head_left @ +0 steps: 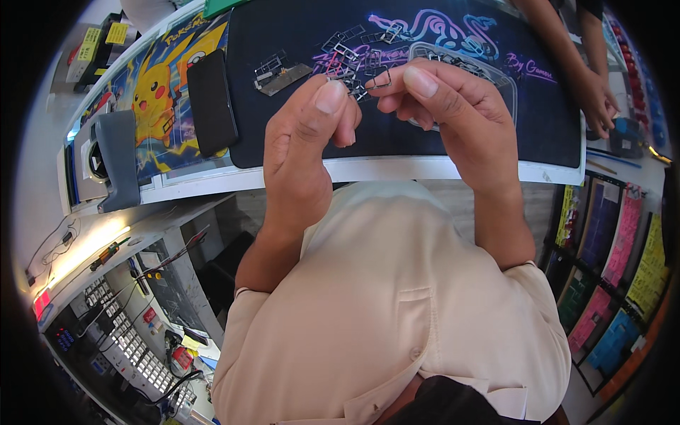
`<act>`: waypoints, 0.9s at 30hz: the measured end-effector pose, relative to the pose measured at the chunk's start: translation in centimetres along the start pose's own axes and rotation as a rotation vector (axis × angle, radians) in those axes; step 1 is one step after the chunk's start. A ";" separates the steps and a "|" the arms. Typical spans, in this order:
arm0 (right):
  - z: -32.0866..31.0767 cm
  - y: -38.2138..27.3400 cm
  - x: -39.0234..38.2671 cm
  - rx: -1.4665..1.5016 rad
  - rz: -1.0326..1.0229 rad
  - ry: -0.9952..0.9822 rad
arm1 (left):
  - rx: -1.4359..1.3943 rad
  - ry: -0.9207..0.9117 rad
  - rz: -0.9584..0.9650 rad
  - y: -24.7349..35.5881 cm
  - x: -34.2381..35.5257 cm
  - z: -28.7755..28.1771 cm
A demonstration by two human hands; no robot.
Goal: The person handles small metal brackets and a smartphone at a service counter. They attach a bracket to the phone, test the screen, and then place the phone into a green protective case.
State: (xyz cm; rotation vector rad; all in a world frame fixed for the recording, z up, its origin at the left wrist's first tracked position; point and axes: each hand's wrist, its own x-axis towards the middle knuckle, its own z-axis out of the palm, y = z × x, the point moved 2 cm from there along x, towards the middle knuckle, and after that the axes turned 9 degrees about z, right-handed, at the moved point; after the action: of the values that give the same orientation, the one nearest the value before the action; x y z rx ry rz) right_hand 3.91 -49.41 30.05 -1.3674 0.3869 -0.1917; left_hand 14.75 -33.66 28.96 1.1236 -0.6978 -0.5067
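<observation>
Over the dark mat, my left hand point(308, 131) is closed, its thumb pressed against the bent index finger. Whatever it may pinch is too small to make out against the parts behind. My right hand point(460, 106) pinches a small, thin rectangular frame point(380, 80), like a SIM card tray, at the index fingertip. Beyond both hands lie several similar dark frames point(343, 42) in a loose heap. A clear plastic container point(511, 92) sits partly behind my right hand with more frames in it. Left of the heap is a flat grey metal piece point(285, 78).
A black phone point(212, 103) lies on a yellow cartoon mat point(152, 99) at the left, beside a grey stand point(117, 159). The table's white edge point(397, 168) runs below my wrists. Another person's hands point(601, 106) rest at the far right, near shelves of coloured packs point(616, 241).
</observation>
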 end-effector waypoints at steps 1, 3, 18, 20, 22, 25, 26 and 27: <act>-0.3 0.0 -0.2 -0.039 0.008 0.006 | 0.000 -0.004 0.012 0.0 0.1 0.1; -0.9 0.0 -0.3 -0.009 -0.007 -0.017 | 0.017 -0.014 0.016 0.0 0.2 0.4; -1.3 -0.3 -0.9 -0.036 -0.052 0.000 | 0.129 -0.070 0.013 0.4 -0.1 1.4; -1.1 -0.3 -0.9 -0.019 -0.065 0.008 | 0.140 -0.059 0.044 0.4 -0.1 1.4; -0.8 -0.2 -0.9 0.036 -0.093 0.012 | 0.132 -0.040 0.098 0.2 -0.1 1.5; -0.8 0.0 -1.0 0.000 -0.069 0.030 | 0.129 -0.018 0.085 0.2 -0.2 1.7; -0.8 0.0 -1.0 0.003 -0.064 0.030 | 0.113 -0.017 0.078 0.3 -0.2 1.7; -0.9 0.1 -0.9 0.017 -0.056 0.031 | 0.096 -0.017 0.071 0.3 -0.2 1.7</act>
State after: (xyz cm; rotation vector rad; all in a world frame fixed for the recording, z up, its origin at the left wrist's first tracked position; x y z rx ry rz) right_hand 2.70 -49.88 30.01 -1.3609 0.3720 -0.2621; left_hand 13.36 -34.53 29.63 1.1808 -0.7809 -0.4268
